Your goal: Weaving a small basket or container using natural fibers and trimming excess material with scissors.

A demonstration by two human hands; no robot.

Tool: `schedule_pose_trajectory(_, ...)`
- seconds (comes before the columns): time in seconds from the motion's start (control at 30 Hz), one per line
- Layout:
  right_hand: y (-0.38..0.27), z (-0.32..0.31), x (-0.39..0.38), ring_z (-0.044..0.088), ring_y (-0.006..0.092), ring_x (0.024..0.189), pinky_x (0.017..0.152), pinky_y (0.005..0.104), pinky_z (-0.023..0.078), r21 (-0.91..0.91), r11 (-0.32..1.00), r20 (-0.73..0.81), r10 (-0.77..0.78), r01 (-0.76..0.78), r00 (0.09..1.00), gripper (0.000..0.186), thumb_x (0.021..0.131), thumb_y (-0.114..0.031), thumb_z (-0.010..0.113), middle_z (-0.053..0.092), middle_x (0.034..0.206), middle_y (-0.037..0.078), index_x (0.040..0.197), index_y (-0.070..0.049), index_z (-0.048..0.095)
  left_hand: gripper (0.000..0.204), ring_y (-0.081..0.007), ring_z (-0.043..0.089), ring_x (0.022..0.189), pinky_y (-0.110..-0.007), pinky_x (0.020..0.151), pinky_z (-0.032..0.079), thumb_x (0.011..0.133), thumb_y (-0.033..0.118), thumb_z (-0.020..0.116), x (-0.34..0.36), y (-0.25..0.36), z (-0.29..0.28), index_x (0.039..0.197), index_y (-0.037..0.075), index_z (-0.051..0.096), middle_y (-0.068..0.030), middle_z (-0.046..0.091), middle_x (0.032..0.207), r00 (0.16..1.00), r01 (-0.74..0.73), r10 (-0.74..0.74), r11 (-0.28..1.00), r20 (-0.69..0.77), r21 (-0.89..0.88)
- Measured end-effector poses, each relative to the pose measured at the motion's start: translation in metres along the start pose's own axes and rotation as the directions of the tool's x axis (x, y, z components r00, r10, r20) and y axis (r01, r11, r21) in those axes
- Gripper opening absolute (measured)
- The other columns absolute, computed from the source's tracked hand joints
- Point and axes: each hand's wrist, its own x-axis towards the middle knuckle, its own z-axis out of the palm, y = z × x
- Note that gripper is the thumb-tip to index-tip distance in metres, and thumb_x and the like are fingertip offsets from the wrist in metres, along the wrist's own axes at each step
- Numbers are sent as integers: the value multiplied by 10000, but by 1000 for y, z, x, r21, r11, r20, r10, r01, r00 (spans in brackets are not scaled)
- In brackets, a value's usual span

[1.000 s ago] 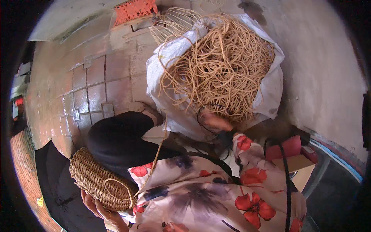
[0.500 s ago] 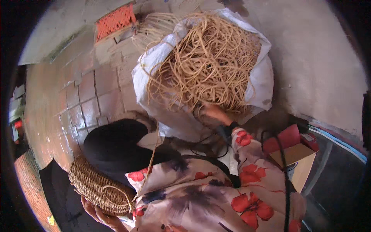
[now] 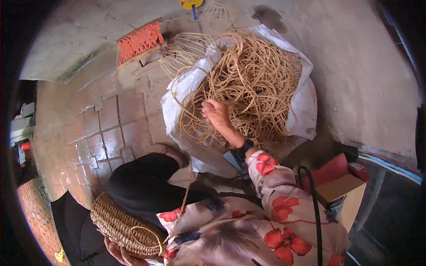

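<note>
My left hand [image 3: 120,255] curls under the end of a brown woven straw basket [image 3: 126,224], which lies tilted beside my dark-trousered leg. A loop of twisted cord rests on its side, and a cord strand [image 3: 184,199] stretches from its end up toward the sack. My right hand [image 3: 217,116] is over the front left part of a heap of tan twisted cord [image 3: 262,75], its fingers curled in. Whether a strand is in those fingers is hidden. The heap fills an open white woven sack [image 3: 306,106].
A low stool [image 3: 141,42] with orange webbing stands at the far left, next to a pale wire frame [image 3: 186,48]. An open cardboard box [image 3: 339,188] sits to my right. A black cable [image 3: 317,213] hangs by my right sleeve. Yellow plastic thing [image 3: 191,3] lies at the back.
My right hand has risen from the sack's near edge and moved left and away over the cord, fingers now in sight. My left hand stays at the basket. The view has shifted slightly.
</note>
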Motion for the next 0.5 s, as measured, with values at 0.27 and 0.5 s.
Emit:
schedule_pose_trajectory(0.27,-39,113,70,549,307,1045,903,435,416,-536,425,499,-538,730,679,215,832,-185,563,601,1099,122,1012,-76,602,321,-471,476,1152,-588,885,444,998,297,387,-2,0,-12,1226,83,459,-228,481,1193,998,42,-48,982,28,186)
schedule_pose_trajectory(0.5,53,74,69,558,282,961,908,457,399,-473,131,645,-622,871,443,199,799,-267,576,583,947,89,788,-76,627,308,-435,445,1200,-545,937,397,978,259,399,-8,-5,-10,1179,49,501,-226,463,1257,993,114,-113,986,-22,118)
